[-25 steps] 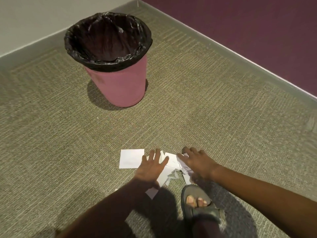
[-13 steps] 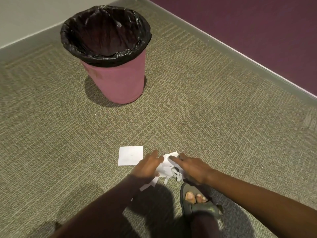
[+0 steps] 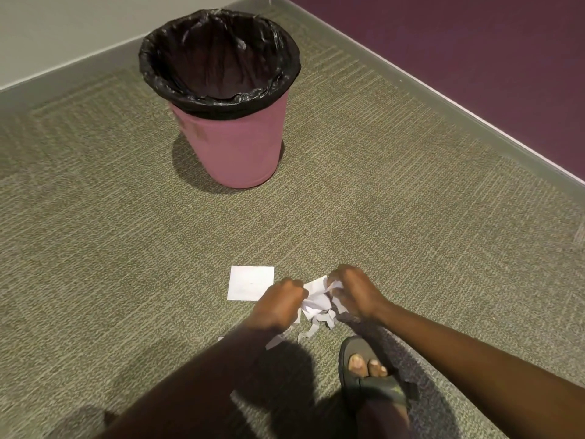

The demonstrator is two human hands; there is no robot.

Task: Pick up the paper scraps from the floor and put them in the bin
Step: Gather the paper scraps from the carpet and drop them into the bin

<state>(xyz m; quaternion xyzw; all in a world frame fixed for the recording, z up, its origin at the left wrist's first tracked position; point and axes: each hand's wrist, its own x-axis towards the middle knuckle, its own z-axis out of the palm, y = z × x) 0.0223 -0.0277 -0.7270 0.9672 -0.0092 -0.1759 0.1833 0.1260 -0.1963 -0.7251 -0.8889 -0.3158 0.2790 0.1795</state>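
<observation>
A bunch of white paper scraps [image 3: 315, 299] is gathered between my two hands low on the carpet. My left hand [image 3: 278, 304] is curled shut on its left side and my right hand [image 3: 354, 291] grips its right side. A few loose strips [image 3: 311, 331] hang or lie just below the bunch. A flat white square of paper [image 3: 248, 282] lies on the carpet to the left of my left hand. The pink bin [image 3: 232, 147] with a black liner [image 3: 218, 52] stands upright farther away, to the upper left.
My foot in a dark sandal [image 3: 368, 372] rests on the carpet just below the scraps. A grey skirting and purple wall [image 3: 474, 58] run along the right; a pale wall [image 3: 63, 33] runs behind the bin.
My hands went from lying spread flat on the scraps to curled fists that bunch the paper together. The square sheet on the left has stayed put.
</observation>
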